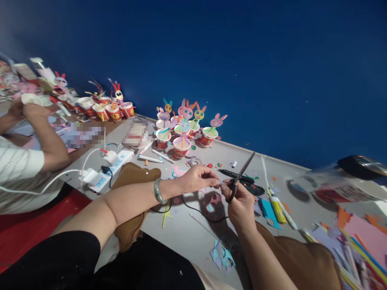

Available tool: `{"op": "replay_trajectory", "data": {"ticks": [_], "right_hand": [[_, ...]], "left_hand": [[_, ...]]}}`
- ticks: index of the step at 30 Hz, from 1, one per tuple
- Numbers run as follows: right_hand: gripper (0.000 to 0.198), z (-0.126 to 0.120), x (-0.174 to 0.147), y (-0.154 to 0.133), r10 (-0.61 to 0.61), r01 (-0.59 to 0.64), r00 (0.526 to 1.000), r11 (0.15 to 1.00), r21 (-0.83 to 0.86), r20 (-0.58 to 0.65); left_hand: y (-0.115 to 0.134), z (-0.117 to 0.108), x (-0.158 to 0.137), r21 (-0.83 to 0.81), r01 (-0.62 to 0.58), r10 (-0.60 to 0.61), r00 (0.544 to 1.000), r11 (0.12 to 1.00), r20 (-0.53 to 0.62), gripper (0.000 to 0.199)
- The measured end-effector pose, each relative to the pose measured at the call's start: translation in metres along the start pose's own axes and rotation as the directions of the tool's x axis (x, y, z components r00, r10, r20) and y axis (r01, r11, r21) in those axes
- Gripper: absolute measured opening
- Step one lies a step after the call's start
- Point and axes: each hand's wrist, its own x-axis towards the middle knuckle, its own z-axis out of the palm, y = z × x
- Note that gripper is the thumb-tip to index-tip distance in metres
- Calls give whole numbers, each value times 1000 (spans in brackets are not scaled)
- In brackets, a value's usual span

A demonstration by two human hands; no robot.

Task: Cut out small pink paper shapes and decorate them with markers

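My left hand (199,178), with a bracelet at the wrist, pinches a small pale purple piece (221,184) at its fingertips. My right hand (242,203) is closed around the black handles of a pair of scissors (246,166). The blades point up and away, towards the wall. The right fingertips meet the left ones at the small piece, and its exact shape is too small to make out. Below the hands lie a pink cut-out scrap (215,198) and a black cable (196,210). Nearer my body are light blue and purple scraps (222,255).
Paper cups with rabbit figures (182,147) stand along the blue wall. A power strip (113,171) sits at left, near a co-worker's hands (36,110) holding a white cup. On the right are a clear bottle (341,181), a yellow tube (278,210) and coloured sheets (367,237).
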Motion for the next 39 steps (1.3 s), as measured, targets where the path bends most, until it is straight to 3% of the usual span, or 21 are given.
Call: {"op": "replay_trajectory", "data": {"ticks": [8, 16, 39], "right_hand": [[32, -2, 1, -1, -9, 26, 982, 996, -86, 189], [50, 2, 0, 4, -15, 57, 904, 995, -87, 427], [61, 10, -4, 0, 34, 22, 903, 992, -126, 427]], "left_hand": [[16, -5, -1, -54, -86, 75, 980, 995, -183, 14], [18, -7, -2, -63, -115, 99, 972, 991, -215, 15], [11, -6, 1, -63, -126, 108, 967, 990, -229, 20]]}}
